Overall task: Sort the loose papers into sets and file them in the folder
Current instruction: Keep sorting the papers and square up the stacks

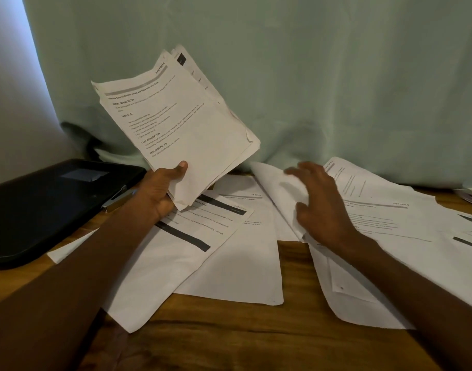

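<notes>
Left hand (164, 190): clamped on the lower edge of a stack of papers (181, 121), thumb (180, 167) pressed flat across the front sheet, fingers hidden behind.
Stack of papers: raised off the table, fanning up and to the right from the left grip; top sheet printed, headings "TASK GOAL" and "TASK DESCRIPTION" legible, corners worn and uneven.
Right hand (320, 202): fingers curled on a single loose sheet (276, 191), lifting its left edge off the spread; exact pinch partly hidden by the back of the hand.
Loose sheet: curling upward from the right grip toward the left, far end near the bottom of the held stack.
Scattered papers (229, 253): lying flat and overlapping, directly under and between both hands; some with dark bars across, others with grey header strips, more spread out to the right of the right hand.
Folder (50, 204): black, closed, flat on the table just left of the left wrist, a metal clip (117, 200) at its near edge beside that wrist.
Table (256, 336): brown wood, bare patch below both forearms.
Curtain (310, 76): pale green cloth hanging behind the stack and both hands.
</notes>
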{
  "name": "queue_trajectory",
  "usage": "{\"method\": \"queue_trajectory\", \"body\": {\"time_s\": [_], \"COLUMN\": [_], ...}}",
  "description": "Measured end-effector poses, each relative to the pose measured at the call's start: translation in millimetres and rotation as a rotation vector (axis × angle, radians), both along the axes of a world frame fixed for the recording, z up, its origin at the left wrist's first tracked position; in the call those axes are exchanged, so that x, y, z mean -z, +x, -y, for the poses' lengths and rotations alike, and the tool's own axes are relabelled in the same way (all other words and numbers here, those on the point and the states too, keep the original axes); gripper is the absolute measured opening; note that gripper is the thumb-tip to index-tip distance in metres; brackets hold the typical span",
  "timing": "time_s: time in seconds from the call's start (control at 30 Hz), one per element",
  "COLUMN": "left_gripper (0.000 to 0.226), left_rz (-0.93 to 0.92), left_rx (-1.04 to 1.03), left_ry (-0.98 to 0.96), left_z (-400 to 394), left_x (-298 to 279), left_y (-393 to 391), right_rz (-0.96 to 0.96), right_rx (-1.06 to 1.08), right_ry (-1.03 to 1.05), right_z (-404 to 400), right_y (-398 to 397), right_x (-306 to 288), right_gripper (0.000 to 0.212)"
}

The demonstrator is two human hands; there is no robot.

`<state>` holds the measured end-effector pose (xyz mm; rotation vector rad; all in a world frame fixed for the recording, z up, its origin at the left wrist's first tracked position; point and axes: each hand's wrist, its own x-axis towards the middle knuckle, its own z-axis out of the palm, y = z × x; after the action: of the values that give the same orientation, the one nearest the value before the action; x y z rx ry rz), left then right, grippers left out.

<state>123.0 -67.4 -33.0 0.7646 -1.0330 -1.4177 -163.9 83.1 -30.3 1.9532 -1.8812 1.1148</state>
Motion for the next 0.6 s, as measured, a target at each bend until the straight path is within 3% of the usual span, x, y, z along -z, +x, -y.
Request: {"method": "queue_trajectory", "body": {"time_s": [0.1,0.23,0.3,0.43,0.6], "left_gripper": [0.049,0.046,0.045,0.044,0.035], "left_rz": [-0.002,-0.014,-0.013,-0.006,0.003], "left_rx": [-0.012,0.003,0.014,0.006,0.003], "left_ry": [-0.008,-0.012,-0.019,-0.024,-0.020], "left_z": [-2,-8,-12,-16,-17], "left_x": [-2,-10,-13,-17,-17], "left_y": [0,-4,-8,-10,-10], "right_rz": [-0.512,-0.642,-0.622,-0.395,-0.303], "right_rx": [0.037,0.075,0.109,0.169,0.151], "right_ry": [0.200,0.407,0.407,0.560,0.692], "right_z": [-4,-9,-11,-21,-39], "right_y": [17,37,41,51,70], "right_x": [-9,-12,-8,-12,-19], "right_gripper": [0.056,0.029,0.026,0.058,0.066]}}
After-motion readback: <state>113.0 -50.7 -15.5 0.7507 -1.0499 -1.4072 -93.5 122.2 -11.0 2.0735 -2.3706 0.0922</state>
